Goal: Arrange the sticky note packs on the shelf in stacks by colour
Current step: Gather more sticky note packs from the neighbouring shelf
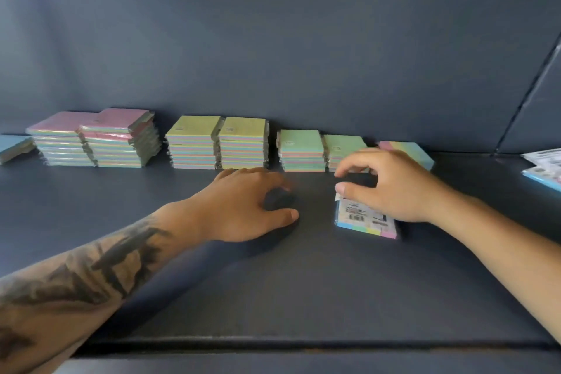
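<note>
Item: loose sticky note pack [365,220], wrapped, label and barcode side up, coloured edge strips facing the camera. Location: front of the dark shelf [273,297], flat, lying directly beneath the right hand [391,188]. Long axis: roughly front to back, slightly skewed, far end under the palm.

Right grip: thumb and curled fingers closed onto the far end of the pack, thumb tip at its left far corner; pinching it, not yet lifted clear as far as can be judged.

Left hand [246,206]: palm down on the shelf just left of the pack, fingers loosely spread, holding nothing; apart from the pack.

Stacks along the back wall, left to right: pink-topped stacks [94,136], paired; yellow-topped stacks [217,143], paired; green-topped stacks [315,150], paired, lowest of the three. Single multicolour pack [409,150] beyond the right hand, partly hidden by it. Blue-topped pack [13,147] at far left edge.

Governing relation: green-topped stacks straight behind the right hand, near; pink-topped stacks well apart to the left. Top colour of the held pack hidden face down; destination stack cannot be told. Nearer hand: right, already on the pack.
</note>
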`<state>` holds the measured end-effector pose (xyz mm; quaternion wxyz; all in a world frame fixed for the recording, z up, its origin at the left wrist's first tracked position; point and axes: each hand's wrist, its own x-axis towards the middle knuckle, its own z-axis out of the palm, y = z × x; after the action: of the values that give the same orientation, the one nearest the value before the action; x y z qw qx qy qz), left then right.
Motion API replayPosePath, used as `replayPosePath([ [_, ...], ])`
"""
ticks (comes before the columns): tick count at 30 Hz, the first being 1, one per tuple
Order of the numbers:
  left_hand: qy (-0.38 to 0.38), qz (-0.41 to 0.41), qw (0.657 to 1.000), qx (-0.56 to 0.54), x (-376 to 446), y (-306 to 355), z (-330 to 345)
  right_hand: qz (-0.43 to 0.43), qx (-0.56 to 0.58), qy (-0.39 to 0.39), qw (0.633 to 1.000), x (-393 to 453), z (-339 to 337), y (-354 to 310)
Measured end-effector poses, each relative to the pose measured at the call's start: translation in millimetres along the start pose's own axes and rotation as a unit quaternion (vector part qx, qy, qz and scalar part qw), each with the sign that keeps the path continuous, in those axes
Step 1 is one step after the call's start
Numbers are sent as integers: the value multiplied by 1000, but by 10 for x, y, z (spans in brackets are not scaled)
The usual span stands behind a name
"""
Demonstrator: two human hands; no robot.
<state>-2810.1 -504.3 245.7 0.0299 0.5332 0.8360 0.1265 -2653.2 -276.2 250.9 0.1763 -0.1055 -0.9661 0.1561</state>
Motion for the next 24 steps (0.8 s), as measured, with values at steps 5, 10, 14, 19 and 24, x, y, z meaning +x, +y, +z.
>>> replayPosePath([
  [5, -46, 102, 993, -48, 205, 446, 44, 9, 25, -43, 999, -447, -54, 143],
  [10, -63, 151, 981, -105, 458, 500, 249, 23, 75, -23, 997, -586, 5, 208],
  [14, -43, 170, 968, -178, 465, 414, 355, 45, 153, 33, 987, -629, 31, 244],
  [19, 58, 177, 955, -229, 477, 367, 384, 51, 316, 89, 943, -570, 54, 133],
  [24, 87, 100, 920, -369, 488, 405, 373, 63, 379, 105, 917, -511, 81, 44],
])
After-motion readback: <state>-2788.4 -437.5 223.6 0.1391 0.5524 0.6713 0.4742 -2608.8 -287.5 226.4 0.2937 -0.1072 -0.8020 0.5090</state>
